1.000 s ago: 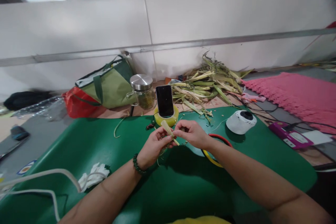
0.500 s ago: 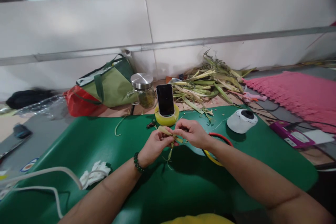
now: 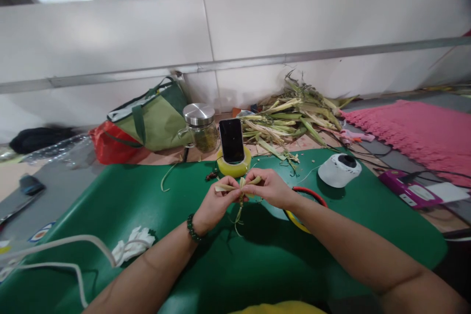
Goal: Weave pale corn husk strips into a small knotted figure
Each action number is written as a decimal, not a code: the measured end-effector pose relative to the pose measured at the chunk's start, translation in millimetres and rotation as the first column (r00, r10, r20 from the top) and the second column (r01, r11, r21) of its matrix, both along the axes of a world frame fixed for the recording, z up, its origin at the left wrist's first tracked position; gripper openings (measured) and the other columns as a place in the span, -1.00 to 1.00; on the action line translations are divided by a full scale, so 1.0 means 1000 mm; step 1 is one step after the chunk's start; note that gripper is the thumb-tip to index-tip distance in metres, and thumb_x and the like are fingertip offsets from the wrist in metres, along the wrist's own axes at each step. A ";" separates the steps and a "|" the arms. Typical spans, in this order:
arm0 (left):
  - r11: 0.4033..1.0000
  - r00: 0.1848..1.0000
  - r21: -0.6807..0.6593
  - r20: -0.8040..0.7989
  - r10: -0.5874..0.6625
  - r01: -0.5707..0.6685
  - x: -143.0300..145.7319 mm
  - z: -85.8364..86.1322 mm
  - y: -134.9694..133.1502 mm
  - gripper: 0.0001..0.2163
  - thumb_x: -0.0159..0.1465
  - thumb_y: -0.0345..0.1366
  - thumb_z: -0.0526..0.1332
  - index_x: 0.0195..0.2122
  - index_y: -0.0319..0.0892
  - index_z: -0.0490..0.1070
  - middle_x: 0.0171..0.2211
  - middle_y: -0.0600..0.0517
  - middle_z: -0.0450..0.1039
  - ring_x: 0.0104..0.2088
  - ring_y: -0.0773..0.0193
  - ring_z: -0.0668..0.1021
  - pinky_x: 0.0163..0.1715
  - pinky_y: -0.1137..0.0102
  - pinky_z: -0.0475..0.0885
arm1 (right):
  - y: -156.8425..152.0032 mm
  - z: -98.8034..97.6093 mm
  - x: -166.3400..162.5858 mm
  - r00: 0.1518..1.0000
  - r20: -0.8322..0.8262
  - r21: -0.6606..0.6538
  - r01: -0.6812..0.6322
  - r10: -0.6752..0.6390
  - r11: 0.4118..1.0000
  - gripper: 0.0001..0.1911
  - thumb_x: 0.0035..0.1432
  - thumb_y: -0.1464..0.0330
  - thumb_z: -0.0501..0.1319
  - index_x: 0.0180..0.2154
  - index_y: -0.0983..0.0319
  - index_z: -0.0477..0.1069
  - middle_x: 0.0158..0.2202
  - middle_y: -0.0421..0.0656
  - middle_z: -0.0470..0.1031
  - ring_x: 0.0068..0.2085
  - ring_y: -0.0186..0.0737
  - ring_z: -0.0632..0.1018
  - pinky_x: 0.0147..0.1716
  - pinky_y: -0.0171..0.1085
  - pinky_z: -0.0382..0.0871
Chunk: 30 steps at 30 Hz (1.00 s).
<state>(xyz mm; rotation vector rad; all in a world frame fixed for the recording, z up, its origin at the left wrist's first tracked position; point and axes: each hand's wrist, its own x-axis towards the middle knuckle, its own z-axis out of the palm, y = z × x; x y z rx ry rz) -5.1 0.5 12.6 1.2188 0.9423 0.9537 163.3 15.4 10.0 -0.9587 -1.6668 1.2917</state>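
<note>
Pale green-yellow plant strips, knotted or braided together, are held between both hands above the green mat. My left hand, with a dark bead bracelet at its wrist, pinches a strip that points left. My right hand pinches another strip whose end sticks up to the right. Between the fingertips short strip ends stand up, and a thin braided tail with loose ends hangs below. Some of the fingers are hidden behind the strips. Just beyond the hands, a phone stands upright in a yellow tape roll.
Dried leaves lie heaped at the back. Left of them stand a lidded glass mug and a green bag. A white tape roll, red-yellow ring and purple power strip are at right; crumpled tissue lies left.
The strips have spread apart: one end now shows above my right hand and another lies flatter across my left fingers. The tail hangs straighter. Both hands stay in nearly the same place.
</note>
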 end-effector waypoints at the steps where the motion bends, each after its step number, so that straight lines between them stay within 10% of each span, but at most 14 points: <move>1: 1.000 1.000 -0.015 0.012 0.001 -0.001 0.000 -0.001 0.000 -0.66 -0.01 -0.08 0.38 -0.48 -0.20 0.30 -0.58 0.10 0.43 -0.47 0.29 0.54 -0.41 0.41 0.40 | -0.001 0.000 -0.001 1.000 0.010 0.022 0.024 -0.024 0.999 -0.71 0.00 0.18 0.29 -0.50 0.26 0.34 -0.60 -0.25 0.39 -0.57 -0.41 0.36 -0.59 -0.39 0.19; 10: 0.992 0.988 0.058 -0.102 0.117 -0.112 0.005 -0.007 -0.002 -0.70 -0.01 -0.13 0.37 -0.53 -0.22 0.31 -0.57 0.10 0.41 -0.50 0.35 0.48 -0.47 0.46 0.38 | -0.006 0.003 0.000 0.971 0.222 0.151 0.056 -0.089 0.987 -0.91 0.03 0.40 0.19 -0.50 0.24 0.35 -0.52 -0.22 0.46 -0.47 -0.35 0.45 -0.47 -0.38 0.28; 18: 0.975 0.998 -0.210 0.004 0.070 -0.068 0.005 -0.003 -0.005 -0.61 -0.07 -0.02 0.39 -0.48 -0.20 0.29 -0.49 0.07 0.43 -0.39 0.29 0.53 -0.47 0.48 0.40 | -0.006 0.000 0.001 0.953 0.256 0.415 0.044 -0.163 0.909 -0.87 0.14 0.39 0.10 -0.45 0.23 0.33 -0.47 -0.20 0.42 -0.43 -0.34 0.41 -0.40 -0.36 0.29; 25: 0.982 0.976 0.101 -0.133 0.174 -0.162 0.004 -0.001 -0.003 -0.72 -0.03 -0.13 0.37 -0.56 -0.22 0.35 -0.60 0.12 0.36 -0.54 0.39 0.40 -0.49 0.48 0.34 | -0.001 -0.001 0.000 0.994 0.110 0.062 -0.001 -0.005 0.998 -0.75 -0.02 0.26 0.29 -0.29 0.26 0.41 -0.34 -0.16 0.46 -0.35 -0.30 0.46 -0.37 -0.34 0.36; 30: 0.985 0.973 0.123 -0.180 0.144 -0.123 0.000 -0.005 -0.001 -0.78 0.07 -0.14 0.29 -0.50 -0.20 0.41 -0.54 0.03 0.49 -0.47 0.26 0.52 -0.42 0.42 0.40 | 0.001 -0.004 0.002 0.992 0.112 0.118 0.040 -0.054 0.992 -0.81 0.01 0.25 0.27 -0.45 0.25 0.40 -0.44 -0.19 0.41 -0.42 -0.34 0.41 -0.44 -0.36 0.28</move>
